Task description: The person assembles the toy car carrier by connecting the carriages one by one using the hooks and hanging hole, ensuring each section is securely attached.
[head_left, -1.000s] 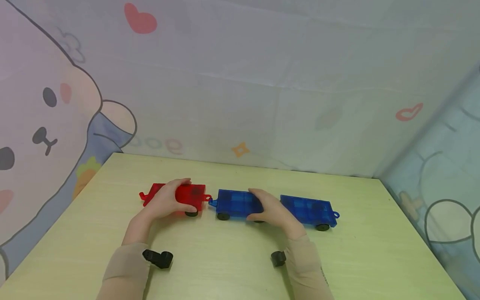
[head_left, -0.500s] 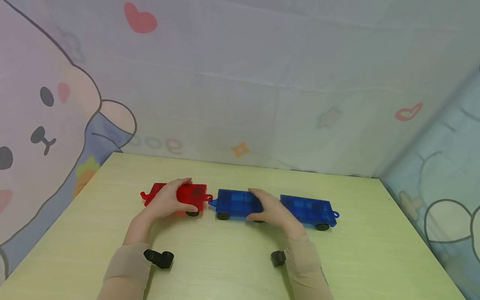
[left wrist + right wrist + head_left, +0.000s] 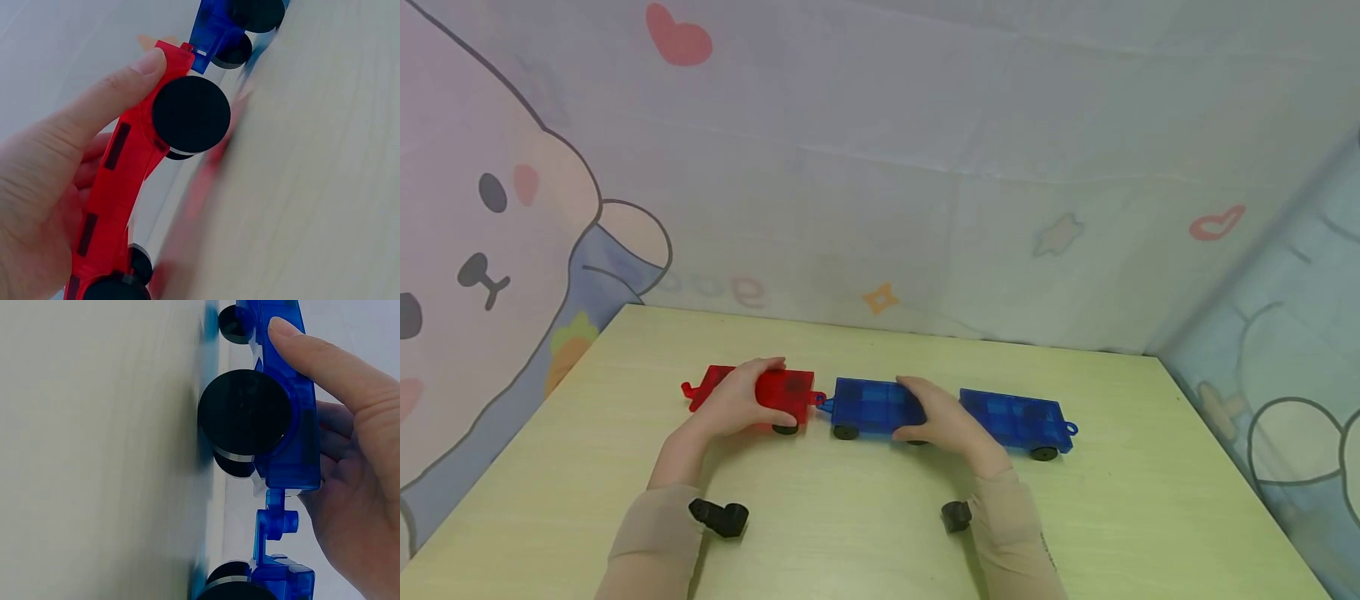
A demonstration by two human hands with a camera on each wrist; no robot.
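Observation:
A red toy wagon (image 3: 775, 389) with black wheels stands on the pale green table (image 3: 850, 517). My left hand (image 3: 741, 400) grips it across the top, thumb on its near side; the left wrist view shows the thumb (image 3: 119, 94) against the red wagon (image 3: 119, 206). Right of it stand two blue wagons coupled in a row: the first blue wagon (image 3: 868, 406) and the second blue wagon (image 3: 1018, 419). My right hand (image 3: 943, 419) grips the first one, its thumb (image 3: 312, 350) on the blue side (image 3: 290, 444). The red wagon's hook meets the blue coupler (image 3: 206, 53).
A cloth backdrop (image 3: 880, 167) with cartoon prints hangs behind the table and along both sides. The table's far edge runs just behind the wagons. Black wrist-camera mounts (image 3: 721, 517) sit on both forearms.
The red wagon has shifted slightly to the right until its hook meets the first blue wagon's coupler. Both hands keep their grips.

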